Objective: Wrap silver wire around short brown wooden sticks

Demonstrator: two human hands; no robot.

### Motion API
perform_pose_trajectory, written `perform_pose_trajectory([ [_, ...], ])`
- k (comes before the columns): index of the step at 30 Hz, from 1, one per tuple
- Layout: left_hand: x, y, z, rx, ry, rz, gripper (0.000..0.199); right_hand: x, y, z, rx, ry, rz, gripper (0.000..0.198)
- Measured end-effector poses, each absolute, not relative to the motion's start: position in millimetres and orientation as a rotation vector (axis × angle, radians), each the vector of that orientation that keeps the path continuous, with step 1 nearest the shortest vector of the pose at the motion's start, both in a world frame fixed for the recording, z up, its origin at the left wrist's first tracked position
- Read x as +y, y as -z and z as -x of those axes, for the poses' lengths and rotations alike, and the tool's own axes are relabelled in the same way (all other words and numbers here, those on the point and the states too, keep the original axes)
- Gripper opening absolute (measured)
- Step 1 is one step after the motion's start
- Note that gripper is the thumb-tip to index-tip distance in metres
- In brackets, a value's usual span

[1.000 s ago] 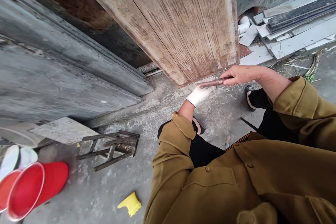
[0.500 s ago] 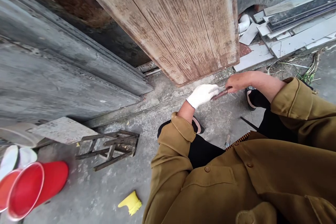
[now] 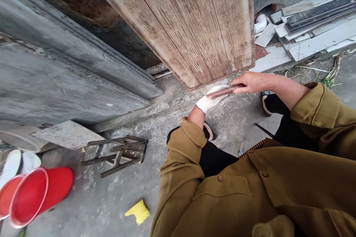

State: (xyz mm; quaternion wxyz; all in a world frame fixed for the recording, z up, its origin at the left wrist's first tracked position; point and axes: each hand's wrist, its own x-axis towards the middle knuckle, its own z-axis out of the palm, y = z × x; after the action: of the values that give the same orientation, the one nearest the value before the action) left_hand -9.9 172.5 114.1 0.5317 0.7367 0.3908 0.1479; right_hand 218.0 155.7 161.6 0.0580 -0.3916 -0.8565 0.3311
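My right hand (image 3: 249, 82), bare, is closed around one end of a tool with a smooth brown handle (image 3: 222, 92). Metal-looking bands show on the handle close to my fingers; the rest of the tool is hidden, so its kind is unclear. My left hand (image 3: 210, 100) wears a white knitted glove. The brown handle lies across the gloved palm, uncovered along its length; the gloved fingers look loose and are not wrapped over it. Both hands are low in front of a weathered plank door panel (image 3: 191, 26), near its bottom edge.
A wooden stool (image 3: 119, 153) lies on the concrete at left, near red buckets (image 3: 57, 189) and a pale board (image 3: 69, 135). A yellow glove-like piece (image 3: 138, 212) is on the ground. Stacked tiles and boards (image 3: 314, 44) lie at right. A dark thin rod (image 3: 263, 130) is by my leg.
My right hand has moved left and slightly up, bringing the brown handle across the white glove. My left hand has turned so its palm shows under the handle.
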Motion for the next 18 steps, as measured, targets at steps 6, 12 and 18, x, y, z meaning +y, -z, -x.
perform_pose_trajectory([
  [6, 158, -105, -4, 0.867, -0.198, -1.735, 0.045, 169, -153, -226, -2.405, -0.623, 1.684, 0.039],
  [12, 148, -117, 13, 0.806, 0.052, -1.861, 0.043, 168, -146, -224, -2.636, -0.514, 1.899, 0.047],
  [18, 154, -125, 19, 0.827, -0.145, -1.941, 0.029, 161, -146, -220, -3.01, -1.221, 1.455, 0.031],
])
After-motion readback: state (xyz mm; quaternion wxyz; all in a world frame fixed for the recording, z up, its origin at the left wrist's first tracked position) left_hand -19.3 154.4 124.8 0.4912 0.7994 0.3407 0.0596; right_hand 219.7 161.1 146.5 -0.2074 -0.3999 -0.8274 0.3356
